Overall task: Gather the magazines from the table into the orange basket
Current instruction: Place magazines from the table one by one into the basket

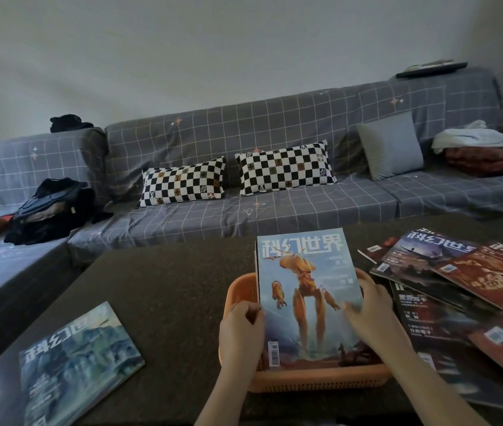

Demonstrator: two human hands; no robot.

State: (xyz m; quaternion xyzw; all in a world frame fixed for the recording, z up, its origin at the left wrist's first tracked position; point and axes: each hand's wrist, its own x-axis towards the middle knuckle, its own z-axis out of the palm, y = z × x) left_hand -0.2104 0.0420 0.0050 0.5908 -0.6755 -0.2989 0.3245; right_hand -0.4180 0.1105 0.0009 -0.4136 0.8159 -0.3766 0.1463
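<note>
Both hands hold a magazine [307, 296] in the basket [238, 290]: left hand [241, 330] grips its edge, right hand [370, 309] lies flat.

Dim room, plain pale wall [244, 41]. Long L-shaped sofa [275, 210] under a grey grid-pattern cover, running behind and left of the dark counter [167, 287]. Two black-and-white checkered pillows [182, 181] mid-seat, one plain grey cushion [390, 146] to their right. Black clothes pile [50, 210] on the left seat, folded blankets [490, 155] far right.
</note>
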